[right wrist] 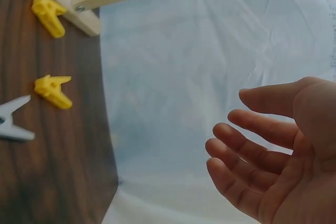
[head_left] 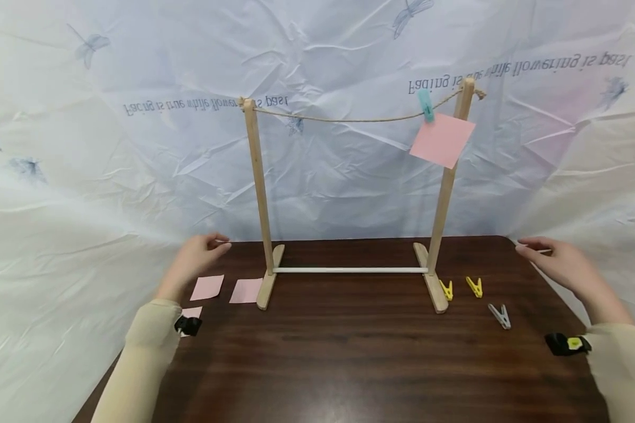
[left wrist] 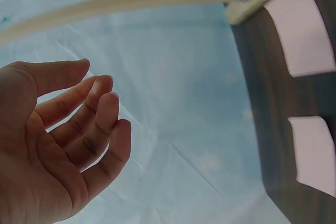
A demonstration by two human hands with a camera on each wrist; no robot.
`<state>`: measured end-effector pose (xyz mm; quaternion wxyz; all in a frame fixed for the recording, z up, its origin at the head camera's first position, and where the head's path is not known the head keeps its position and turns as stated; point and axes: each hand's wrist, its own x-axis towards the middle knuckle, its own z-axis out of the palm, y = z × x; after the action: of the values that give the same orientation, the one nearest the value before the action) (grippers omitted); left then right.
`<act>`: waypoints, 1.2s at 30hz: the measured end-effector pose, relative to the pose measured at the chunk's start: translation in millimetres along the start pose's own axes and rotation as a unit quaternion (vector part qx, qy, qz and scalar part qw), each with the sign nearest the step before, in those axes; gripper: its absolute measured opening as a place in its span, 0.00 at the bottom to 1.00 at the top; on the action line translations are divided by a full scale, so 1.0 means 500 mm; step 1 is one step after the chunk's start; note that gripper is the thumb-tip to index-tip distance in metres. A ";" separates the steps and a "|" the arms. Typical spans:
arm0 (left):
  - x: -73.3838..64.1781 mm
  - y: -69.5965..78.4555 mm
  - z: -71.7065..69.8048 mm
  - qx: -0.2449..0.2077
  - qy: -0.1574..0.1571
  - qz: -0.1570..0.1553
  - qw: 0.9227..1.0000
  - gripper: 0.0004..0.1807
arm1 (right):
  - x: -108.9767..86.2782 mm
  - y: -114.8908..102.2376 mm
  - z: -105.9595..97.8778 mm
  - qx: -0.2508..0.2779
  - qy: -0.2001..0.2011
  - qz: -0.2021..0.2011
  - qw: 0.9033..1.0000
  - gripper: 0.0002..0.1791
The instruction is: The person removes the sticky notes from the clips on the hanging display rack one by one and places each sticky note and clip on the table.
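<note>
My left hand (head_left: 197, 257) hovers above the table's left side with loosely bent fingers and holds nothing. Nearest to it are pink paper squares (head_left: 207, 287), one partly hidden by the wrist. Over the right edge, my right hand (head_left: 558, 265) is also bare, its fingers relaxed and apart. Two yellow clothespins (head_left: 474, 286) and a grey clothespin (head_left: 500, 316) lie to its left. Between the hands stands a wooden rack (head_left: 260, 188) with a string (head_left: 349, 120) across its posts. A teal clothespin (head_left: 425, 106) pins a pink square (head_left: 443, 140) to the string near the right post.
The dark wood table (head_left: 338, 352) lies under the rack. White printed cloth (head_left: 328, 194) hangs behind and on both sides. A white bar (head_left: 349, 270) joins the rack's two feet low down.
</note>
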<state>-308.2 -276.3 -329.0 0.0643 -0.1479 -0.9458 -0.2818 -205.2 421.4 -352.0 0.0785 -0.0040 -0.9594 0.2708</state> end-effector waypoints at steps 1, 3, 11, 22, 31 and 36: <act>0.007 0.010 0.001 -0.001 0.000 0.004 1.000 0.20 | 0.002 -0.005 -0.002 0.003 0.003 0.000 1.000 0.34; 0.020 0.029 0.004 0.001 0.000 0.013 1.000 0.20 | 0.006 -0.016 -0.005 0.008 0.013 -0.004 1.000 0.33; 0.058 0.114 0.010 0.021 0.007 0.047 0.999 0.18 | 0.025 -0.062 -0.033 -0.001 0.052 -0.022 0.998 0.31; 0.105 0.199 0.019 -0.010 -0.012 0.079 0.997 0.19 | 0.047 -0.121 -0.076 0.008 0.097 -0.044 0.994 0.29; 0.129 0.289 0.029 -0.036 -0.018 0.132 0.990 0.16 | 0.056 -0.166 -0.101 0.007 0.116 -0.053 0.992 0.29; 0.143 0.345 0.031 -0.048 -0.018 0.162 0.985 0.16 | 0.063 -0.195 -0.117 0.018 0.141 -0.064 0.988 0.28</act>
<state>-322.4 -112.8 -238.7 0.0851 -0.3069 -0.8956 -0.3104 -224.0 370.0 -247.3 0.2300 0.0212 -0.9319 0.2796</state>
